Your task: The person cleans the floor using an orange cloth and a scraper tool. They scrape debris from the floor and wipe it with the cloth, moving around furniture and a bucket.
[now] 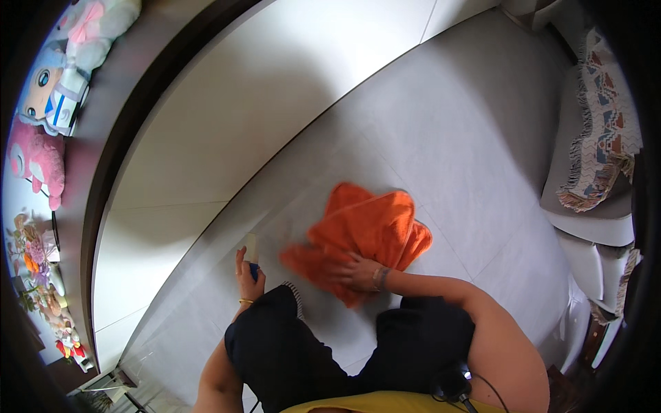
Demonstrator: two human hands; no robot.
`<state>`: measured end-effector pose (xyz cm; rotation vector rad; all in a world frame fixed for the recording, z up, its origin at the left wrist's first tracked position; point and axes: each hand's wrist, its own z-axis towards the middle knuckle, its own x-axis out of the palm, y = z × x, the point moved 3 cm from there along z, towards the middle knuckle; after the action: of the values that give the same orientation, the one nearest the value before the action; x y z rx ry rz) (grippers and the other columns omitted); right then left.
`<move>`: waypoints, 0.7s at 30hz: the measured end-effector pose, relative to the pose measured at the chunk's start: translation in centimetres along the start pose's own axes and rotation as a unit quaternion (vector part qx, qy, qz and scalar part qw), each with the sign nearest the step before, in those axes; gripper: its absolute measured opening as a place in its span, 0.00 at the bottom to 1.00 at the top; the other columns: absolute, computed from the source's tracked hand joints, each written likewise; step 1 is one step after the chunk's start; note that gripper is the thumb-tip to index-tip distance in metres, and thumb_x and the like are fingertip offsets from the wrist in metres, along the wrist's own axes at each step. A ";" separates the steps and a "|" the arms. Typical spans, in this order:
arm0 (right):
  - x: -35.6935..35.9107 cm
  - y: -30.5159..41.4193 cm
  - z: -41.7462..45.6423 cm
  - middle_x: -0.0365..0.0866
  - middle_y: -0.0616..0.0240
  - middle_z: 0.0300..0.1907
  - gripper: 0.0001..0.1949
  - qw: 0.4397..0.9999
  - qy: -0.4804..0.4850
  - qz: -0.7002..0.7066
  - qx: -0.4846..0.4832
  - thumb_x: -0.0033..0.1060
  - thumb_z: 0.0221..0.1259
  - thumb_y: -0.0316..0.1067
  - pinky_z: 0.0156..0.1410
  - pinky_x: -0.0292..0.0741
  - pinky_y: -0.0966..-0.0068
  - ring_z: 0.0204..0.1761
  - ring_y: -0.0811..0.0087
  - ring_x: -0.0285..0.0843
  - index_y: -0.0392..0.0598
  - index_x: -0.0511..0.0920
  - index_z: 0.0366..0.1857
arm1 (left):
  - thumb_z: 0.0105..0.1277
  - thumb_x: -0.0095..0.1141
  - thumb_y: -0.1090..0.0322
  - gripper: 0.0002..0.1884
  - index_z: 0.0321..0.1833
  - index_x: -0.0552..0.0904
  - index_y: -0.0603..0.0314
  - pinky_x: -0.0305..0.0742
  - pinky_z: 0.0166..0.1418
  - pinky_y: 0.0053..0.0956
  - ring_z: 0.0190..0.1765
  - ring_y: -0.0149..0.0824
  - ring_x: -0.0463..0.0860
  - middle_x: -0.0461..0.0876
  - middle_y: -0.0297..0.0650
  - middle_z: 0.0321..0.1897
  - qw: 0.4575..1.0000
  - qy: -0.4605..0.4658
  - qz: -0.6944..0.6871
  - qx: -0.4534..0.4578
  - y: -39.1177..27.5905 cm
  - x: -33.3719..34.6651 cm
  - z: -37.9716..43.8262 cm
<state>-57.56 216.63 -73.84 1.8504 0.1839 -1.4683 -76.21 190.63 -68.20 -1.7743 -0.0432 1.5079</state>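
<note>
An orange cloth (369, 222), apparently a towel, lies bunched and spread on the grey tiled floor (439, 134) in front of my knees. My right hand (359, 271) presses down on its near part, with the fingers reaching over the fabric; the cloth's left end is blurred. To the left, my left hand (249, 273) holds a small tool with a blue part (254, 271) and a pale flat part (251, 248) beyond it. My fingers cover much of the tool, so its exact kind cannot be told.
A white cabinet front (217, 144) runs along the left, under a dark top (116, 67) bearing plush toys (46, 160) and artificial-looking flowers (33, 253). At the right stands a grey seat (563, 180) with a fringed patterned throw (601, 129). A black cable (490, 387) hangs by my right arm.
</note>
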 end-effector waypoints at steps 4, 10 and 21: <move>-3.4 -5.2 -4.5 0.61 0.68 0.67 0.26 0.996 -0.081 0.033 -0.004 0.53 0.59 0.38 0.63 0.70 0.63 0.63 0.65 0.67 0.60 0.66 0.65 | 0.50 0.56 0.74 0.13 0.38 0.70 0.60 0.45 0.69 0.59 0.75 0.60 0.46 0.50 0.51 0.73 0.992 0.049 0.112 -0.012 5.3 -1.2 -1.6; -11.8 -21.3 -8.2 0.23 0.68 0.77 0.43 0.800 0.010 -0.049 0.598 0.54 0.55 0.59 0.72 0.42 0.38 0.75 0.43 0.31 0.69 0.42 0.74 | 0.50 0.62 0.67 0.14 0.39 0.74 0.57 0.29 0.64 0.74 0.76 0.59 0.30 0.33 0.48 0.77 0.974 0.145 0.103 -0.142 12.5 -1.0 -4.3; -10.2 -10.2 22.5 0.59 0.62 0.69 0.29 0.927 0.065 -0.019 0.368 0.49 0.57 0.51 0.71 0.47 0.41 0.70 0.58 0.56 0.59 0.66 0.65 | 0.44 0.69 0.59 0.22 0.41 0.76 0.54 0.20 0.62 0.74 0.73 0.64 0.22 0.26 0.53 0.75 0.976 0.202 0.046 -0.064 14.9 -1.3 -4.8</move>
<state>-83.87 213.03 -70.78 2.5472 -0.3205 -1.5629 -79.17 177.25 -75.78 -2.1825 0.1514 1.2020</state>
